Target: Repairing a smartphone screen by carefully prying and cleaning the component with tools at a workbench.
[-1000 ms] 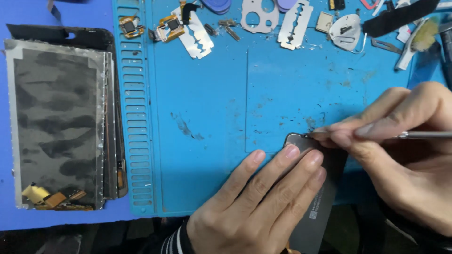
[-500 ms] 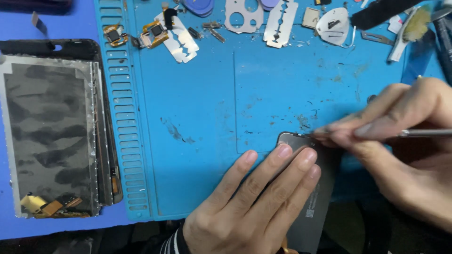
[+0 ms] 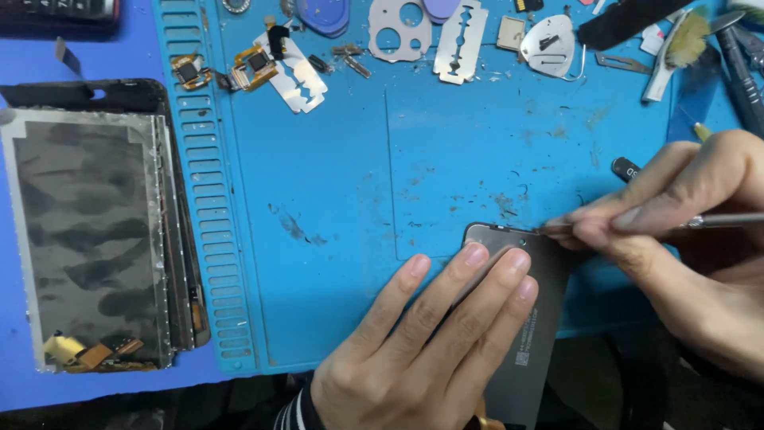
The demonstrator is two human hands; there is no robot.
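Left hand [image 3: 414,342] lies flat, fingers spread, on a thin, stiff, likely fragile dark panel [image 3: 521,318] at the mat's [image 3: 334,175] near edge, best steadied flat, while right hand [image 3: 684,239] pinches a metal tool [image 3: 716,220] at its top corner

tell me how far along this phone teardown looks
Done: a screen assembly lies apart at left, and small parts are spread along the mat. In hand: the left hand pins a dark back panel while the right hand works a thin metal tool at its top corner. What remains cannot be told.
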